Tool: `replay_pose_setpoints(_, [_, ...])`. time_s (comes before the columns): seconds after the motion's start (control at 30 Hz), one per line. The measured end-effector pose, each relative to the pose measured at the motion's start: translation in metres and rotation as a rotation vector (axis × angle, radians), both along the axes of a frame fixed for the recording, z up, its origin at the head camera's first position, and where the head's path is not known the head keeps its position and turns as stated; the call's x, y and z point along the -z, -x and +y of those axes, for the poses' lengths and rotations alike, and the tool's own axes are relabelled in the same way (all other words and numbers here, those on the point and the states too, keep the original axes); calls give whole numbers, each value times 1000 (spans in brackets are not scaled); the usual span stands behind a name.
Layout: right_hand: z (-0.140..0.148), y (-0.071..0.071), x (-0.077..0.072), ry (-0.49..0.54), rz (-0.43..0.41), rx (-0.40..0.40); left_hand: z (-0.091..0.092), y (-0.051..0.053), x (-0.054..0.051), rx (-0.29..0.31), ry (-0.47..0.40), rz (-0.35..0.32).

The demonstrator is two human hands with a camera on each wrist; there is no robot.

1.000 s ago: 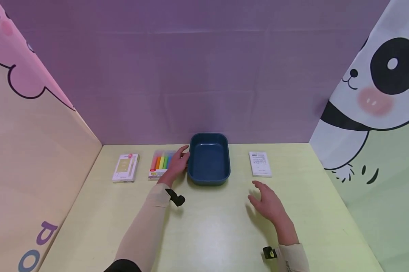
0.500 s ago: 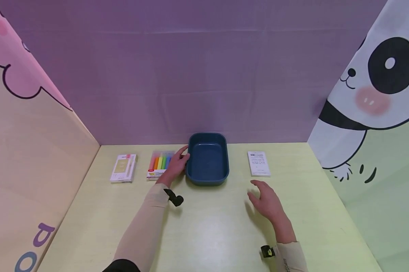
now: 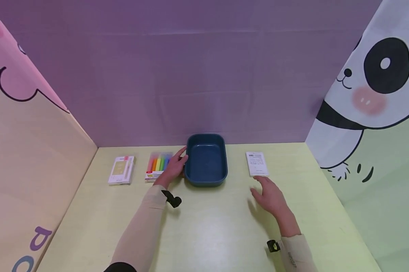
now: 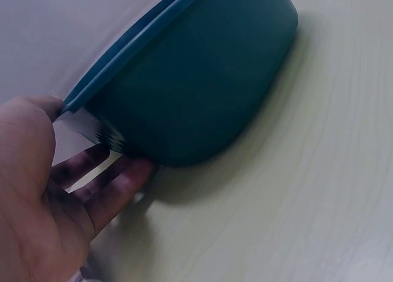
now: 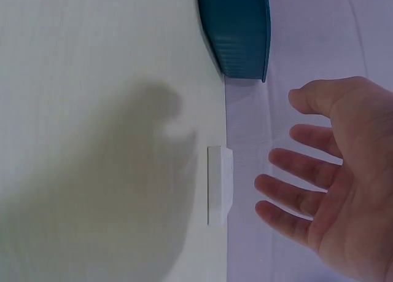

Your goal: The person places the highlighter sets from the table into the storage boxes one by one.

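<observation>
A dark blue tray (image 3: 206, 160) stands upright at the back of the pale surface (image 3: 204, 226), near the purple backdrop (image 3: 204, 75). The person's left hand (image 3: 174, 168) holds it by its left side. The head view shows the tray's bare inside but hides most of that grip; the left wrist view shows one digit at the rim, bent fingers against the lower wall, and a pale striped patch between them that I cannot identify.

The right hand (image 3: 273, 197) hangs above the surface, fingers spread wide. From the head its index fingertip seems to meet the near edge of a white box (image 3: 257, 164), yet the right wrist view shows them apart and reveals the box's side.

Left of the tray lies a pack of coloured markers (image 3: 154, 174), partly behind the left hand, then a white-and-gold box (image 3: 121, 172).
</observation>
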State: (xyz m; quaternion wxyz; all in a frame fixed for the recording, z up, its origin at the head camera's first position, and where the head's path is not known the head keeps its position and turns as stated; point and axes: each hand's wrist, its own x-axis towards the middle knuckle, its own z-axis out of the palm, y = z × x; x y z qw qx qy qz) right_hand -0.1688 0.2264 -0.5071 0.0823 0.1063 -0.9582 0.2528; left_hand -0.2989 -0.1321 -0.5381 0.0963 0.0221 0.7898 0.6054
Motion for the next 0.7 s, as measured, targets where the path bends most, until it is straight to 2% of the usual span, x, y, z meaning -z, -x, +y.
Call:
replay_pose_setpoints(0.2, [2, 11, -8, -49, 29, 68, -1, 2, -1, -2, -2, 16])
replay_pose_setpoints(0.47, [-1, 27, -1, -112, -18, 141, -2, 2, 1, -17, -11, -7])
replay_pose_setpoints(0.7, [-4, 37, 1, -112, -3, 192, 2, 1, 1, -24, -3, -6])
